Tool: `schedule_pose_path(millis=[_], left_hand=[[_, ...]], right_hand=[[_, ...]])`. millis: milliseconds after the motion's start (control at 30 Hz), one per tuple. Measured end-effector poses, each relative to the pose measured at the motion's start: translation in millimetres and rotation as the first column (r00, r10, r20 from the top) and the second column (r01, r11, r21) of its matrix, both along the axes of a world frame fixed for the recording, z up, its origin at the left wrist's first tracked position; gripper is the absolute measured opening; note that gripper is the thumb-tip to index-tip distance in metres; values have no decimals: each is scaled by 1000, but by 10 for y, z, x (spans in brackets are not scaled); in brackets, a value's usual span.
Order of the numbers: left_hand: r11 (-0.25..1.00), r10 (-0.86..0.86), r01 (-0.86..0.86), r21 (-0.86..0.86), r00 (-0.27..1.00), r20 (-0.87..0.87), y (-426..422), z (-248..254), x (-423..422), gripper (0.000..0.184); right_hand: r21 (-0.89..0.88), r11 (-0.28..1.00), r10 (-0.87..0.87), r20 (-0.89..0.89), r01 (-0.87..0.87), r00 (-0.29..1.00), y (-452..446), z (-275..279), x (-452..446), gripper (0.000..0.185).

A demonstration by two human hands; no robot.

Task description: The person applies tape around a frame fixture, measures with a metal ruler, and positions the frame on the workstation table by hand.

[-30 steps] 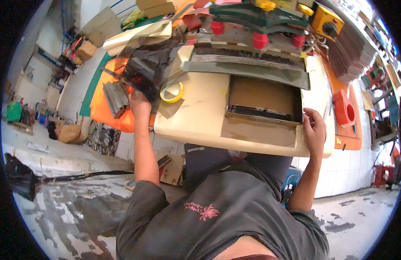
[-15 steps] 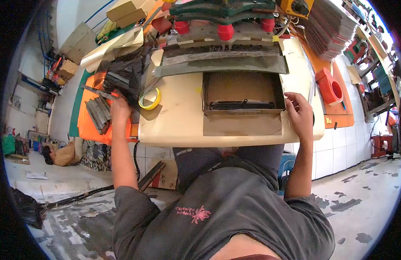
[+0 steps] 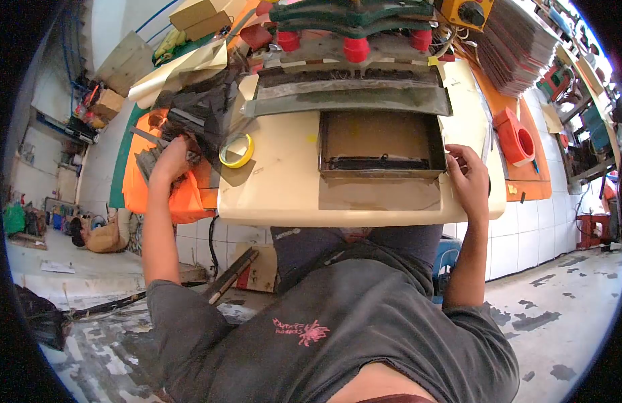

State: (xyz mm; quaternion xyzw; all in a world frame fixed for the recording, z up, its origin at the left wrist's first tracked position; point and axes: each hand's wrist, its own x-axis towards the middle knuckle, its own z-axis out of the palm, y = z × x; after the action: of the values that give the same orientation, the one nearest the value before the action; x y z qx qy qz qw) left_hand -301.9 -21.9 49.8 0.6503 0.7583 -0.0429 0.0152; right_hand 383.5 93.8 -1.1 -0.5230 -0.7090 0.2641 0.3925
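Note:
My left hand (image 3: 172,162) is over the bundle of dark grey strips (image 3: 147,161) on the orange sheet (image 3: 139,191). Its fingers are curled together at dark material, and what they hold is hidden. Black pieces (image 3: 186,121) lie just beyond it. My right hand (image 3: 467,176) is at the right side of a shallow dark-rimmed box (image 3: 381,174), fingers bent and slightly apart, fingertips near its edge. A black bar (image 3: 385,163) lies inside the box along its near side. Behind the box is a long grey-green strip (image 3: 344,103).
A yellow tape roll (image 3: 237,150) lies on the cream table covering (image 3: 270,195). A green frame (image 3: 351,20) with red cups (image 3: 356,49) stands at the back. At right are a red tape dispenser (image 3: 512,138) and stacked sheets (image 3: 512,54). A person (image 3: 102,235) is low at far left.
Compared with half a second ago, my left hand has moved left and up over the strips, its fingers now curled. My right hand has stayed beside the box. The whole view has shifted since the first frame.

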Motion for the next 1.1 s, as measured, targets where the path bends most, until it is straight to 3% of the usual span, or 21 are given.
schedule_pose_path(millis=[67, 100, 133, 200, 333, 400, 433, 467, 533, 600, 667, 733, 800, 1000, 1067, 1100], left_hand=[[995, 1, -5, -101, 999, -42, -29, 355, 282, 38], [988, 135, -139, -70, 989, -66, -30, 334, 263, 39], [988, 133, -137, -72, 989, -66, -55, 325, 238, 39], [996, -61, 57, 69, 996, 58, -150, 312, 230, 38], [998, 70, -70, 4, 996, 56, -340, 191, -172, 37], [976, -196, 206, 70, 972, -127, -488, 160, -284, 37], [994, -68, 76, 83, 993, -97, -581, 251, -112, 35], [993, -78, 85, 78, 993, -93, -648, 270, -72, 35], [948, -111, 75, 309, 989, 102, -723, 290, 30, 31], [914, -226, 171, 368, 968, 110, -746, 406, 161, 28], [944, -121, 96, 316, 991, 60, -748, 476, 259, 27], [929, -135, 117, 352, 990, 27, -764, 380, 61, 25], [824, -176, 151, 547, 984, -6, -792, 427, 60, 22], [749, -83, 206, 630, 972, -219, -1008, 532, -289, 16], [620, -90, 352, 701, 920, -382, -1042, 612, -289, 16], [622, -95, 356, 697, 918, -384, -1068, 675, -276, 16]], right_hand=[[-20, 1000, 16, -42, -16, 999, 10, -17, 11, 23], [-21, 1000, 13, -41, -14, 999, 11, -14, 13, 23], [-4, 1000, 15, -28, -15, 999, 7, -10, 10, 23], [10, 1000, 13, -14, -13, 1000, 3, -10, 7, 23], [36, 999, 22, -11, -22, 1000, -16, 34, -19, 22], [53, 998, 20, 19, -21, 1000, -22, 47, -20, 21], [69, 997, 29, 24, -31, 999, -15, 45, -17, 21], [85, 996, 38, 30, -40, 999, -8, 41, -13, 22], [57, 998, 20, 21, -21, 1000, -5, 26, -12, 22], [47, 999, 9, 26, -10, 1000, -10, 46, -27, 22], [38, 999, -14, 32, 13, 999, -25, 75, -30, 22], [10, 1000, -2, -1, 2, 1000, -24, 64, -31, 24], [-8, 1000, -10, -11, 10, 1000, -41, 89, -46, 24], [-12, 1000, 3, 0, -3, 1000, -45, 91, -25, 24], [-9, 1000, 0, 13, 0, 1000, -55, 129, -34, 24], [-6, 1000, 2, 29, -2, 1000, -60, 133, -36, 24]])
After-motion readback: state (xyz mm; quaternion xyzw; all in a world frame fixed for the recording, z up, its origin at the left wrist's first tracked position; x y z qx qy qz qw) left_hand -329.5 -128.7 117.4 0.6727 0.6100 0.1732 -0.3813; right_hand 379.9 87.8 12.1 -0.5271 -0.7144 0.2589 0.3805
